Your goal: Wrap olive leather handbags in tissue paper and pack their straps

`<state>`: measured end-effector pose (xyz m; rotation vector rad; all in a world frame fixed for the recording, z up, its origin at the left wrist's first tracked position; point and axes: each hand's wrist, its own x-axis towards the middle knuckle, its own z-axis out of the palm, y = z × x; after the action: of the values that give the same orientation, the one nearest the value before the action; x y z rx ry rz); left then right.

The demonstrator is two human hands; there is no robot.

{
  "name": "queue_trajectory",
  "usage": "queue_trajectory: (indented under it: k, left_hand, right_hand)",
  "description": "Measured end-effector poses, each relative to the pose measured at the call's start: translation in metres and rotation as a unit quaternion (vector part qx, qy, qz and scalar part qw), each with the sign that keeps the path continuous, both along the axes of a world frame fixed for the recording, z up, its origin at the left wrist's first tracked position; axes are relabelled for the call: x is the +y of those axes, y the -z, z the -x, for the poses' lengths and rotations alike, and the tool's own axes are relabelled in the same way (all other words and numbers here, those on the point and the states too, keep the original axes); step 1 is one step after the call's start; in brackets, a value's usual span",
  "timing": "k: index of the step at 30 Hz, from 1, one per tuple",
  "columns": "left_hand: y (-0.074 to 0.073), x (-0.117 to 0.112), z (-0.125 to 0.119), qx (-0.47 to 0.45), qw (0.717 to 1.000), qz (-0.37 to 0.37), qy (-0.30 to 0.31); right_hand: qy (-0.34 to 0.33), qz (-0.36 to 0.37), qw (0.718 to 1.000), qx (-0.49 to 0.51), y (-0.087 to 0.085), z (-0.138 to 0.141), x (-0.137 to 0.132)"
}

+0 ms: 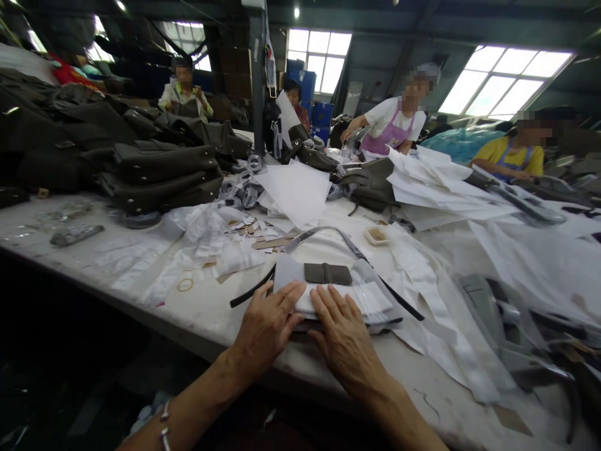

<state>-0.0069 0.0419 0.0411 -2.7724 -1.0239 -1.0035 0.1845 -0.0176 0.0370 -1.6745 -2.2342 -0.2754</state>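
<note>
Both hands lie flat on white wrapping paper that covers most of a dark handbag near the table's front edge. My left hand presses the left part, fingers stretched out. Beside it, my right hand rests with its fingers extended on the middle of the paper. Just beyond my fingertips the bag's olive-grey flap tab shows through a gap in the paper. A wrapped handle arches behind the bag, and a dark strap end sticks out on the right. The rest of the bag is hidden.
Dark bags are piled at the back left. White paper sheets and a small white dish lie beyond the bag. Clear plastic bags and a paper stack are at right. Several co-workers work across the table.
</note>
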Motion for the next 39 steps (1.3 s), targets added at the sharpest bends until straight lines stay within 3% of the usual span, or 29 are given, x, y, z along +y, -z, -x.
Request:
queue_trajectory:
  k: [3, 6, 11, 17, 22, 26, 31, 34, 36, 39]
  left_hand:
    - [0.014, -0.008, 0.006, 0.009, 0.999, -0.047, 0.013]
    - [0.025, -0.008, 0.016, 0.020, 0.997, -0.067, 0.035]
    - [0.028, -0.001, 0.023, 0.003, 0.996, -0.070, 0.061]
    - [0.033, -0.009, 0.021, 0.028, 0.995, -0.079, 0.054]
    - [0.031, 0.002, 0.018, 0.003, 0.996, -0.074, 0.056]
    - [0.031, 0.002, 0.018, -0.002, 0.991, -0.111, 0.073]
    - [0.032, -0.017, 0.018, 0.083, 0.981, -0.176, 0.025]
    - [0.027, -0.017, 0.012, 0.148, 0.966, -0.211, 0.026]
    - [0.021, -0.009, 0.009, 0.181, 0.960, -0.208, 0.048]
    - [0.015, 0.009, 0.010, 0.192, 0.967, -0.144, 0.089]
  right_hand:
    - [0.035, -0.003, 0.999, -0.024, 0.012, 0.007, 0.000]
    - [0.040, 0.005, 0.998, -0.043, 0.013, 0.010, -0.001]
    - [0.036, 0.011, 0.999, -0.028, 0.009, 0.013, 0.002]
    - [0.004, -0.013, 1.000, 0.010, 0.013, 0.015, 0.004]
    - [0.007, -0.008, 1.000, 0.002, 0.021, 0.014, 0.004]
    - [0.007, -0.014, 1.000, -0.006, 0.026, 0.015, 0.002]
    - [0.015, -0.007, 1.000, -0.021, 0.026, 0.018, -0.001]
    - [0.018, 0.000, 1.000, -0.023, 0.026, 0.018, -0.001]
    - [0.020, 0.003, 1.000, -0.018, 0.027, 0.018, 0.000]
    - [0.028, 0.008, 1.000, -0.003, 0.026, 0.019, 0.003]
